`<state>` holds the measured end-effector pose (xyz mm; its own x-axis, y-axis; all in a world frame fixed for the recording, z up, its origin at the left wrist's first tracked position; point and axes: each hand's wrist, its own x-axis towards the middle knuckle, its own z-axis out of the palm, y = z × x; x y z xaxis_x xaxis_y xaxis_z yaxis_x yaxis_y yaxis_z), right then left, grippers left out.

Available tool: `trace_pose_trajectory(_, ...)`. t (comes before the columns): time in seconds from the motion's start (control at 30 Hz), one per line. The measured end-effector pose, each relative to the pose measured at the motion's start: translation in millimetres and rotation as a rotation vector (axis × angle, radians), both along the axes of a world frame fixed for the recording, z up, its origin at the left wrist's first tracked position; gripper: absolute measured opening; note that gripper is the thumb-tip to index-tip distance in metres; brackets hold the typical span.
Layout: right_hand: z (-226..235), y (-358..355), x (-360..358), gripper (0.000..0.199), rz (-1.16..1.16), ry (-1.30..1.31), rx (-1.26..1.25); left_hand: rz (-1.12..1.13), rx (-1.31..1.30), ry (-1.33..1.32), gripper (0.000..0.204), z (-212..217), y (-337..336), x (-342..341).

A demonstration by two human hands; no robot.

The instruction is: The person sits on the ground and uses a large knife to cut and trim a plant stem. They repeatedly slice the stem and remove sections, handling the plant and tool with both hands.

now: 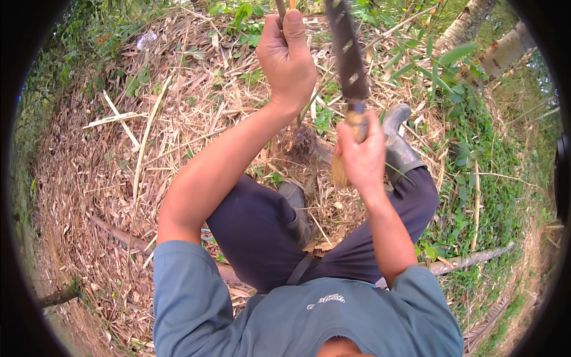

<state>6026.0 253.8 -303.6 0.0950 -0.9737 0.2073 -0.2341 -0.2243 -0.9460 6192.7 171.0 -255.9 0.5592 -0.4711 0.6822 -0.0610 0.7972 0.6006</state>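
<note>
My left hand (288,65) is raised at the top of the view, closed with the thumb up around a thin stick (281,7). Only a short piece of the stick shows before the picture's edge cuts it off. In my right hand (366,157) is a machete (348,56), gripped by its light wooden handle. Its dark blade has a row of slots and points up and away, to the right of my left hand and apart from it. The blade's tip lies beyond the upper edge, and the right hand is slightly blurred.
I sit low with knees bent, in dark trousers and rubber boots (399,140). Dry leaves and pale split strips (148,143) litter the ground. Green vines (461,160) grow at the right, below pale trunks (505,50). A long pole (473,259) lies near my hips.
</note>
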Motion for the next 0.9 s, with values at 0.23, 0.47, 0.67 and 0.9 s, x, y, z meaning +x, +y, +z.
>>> trace_pose_trajectory(0.23,-59,-2,5,0.032,-0.007,0.41,-0.023,0.027,0.015,0.009,0.038,-1,-1,-5)
trace_pose_trajectory(0.47,-125,-23,-22,0.028,0.221,0.19,0.59,0.064,0.044,0.053,0.04,-13,11,28)
trace_pose_trajectory(0.67,-81,-1,-32,0.026,-0.094,0.286,0.223,-0.199,0.031,0.224,0.046,2,14,65)
trace_pose_trajectory(0.9,-44,7,-25,0.027,-0.095,0.238,-0.095,-0.404,0.148,0.197,0.048,11,12,72)
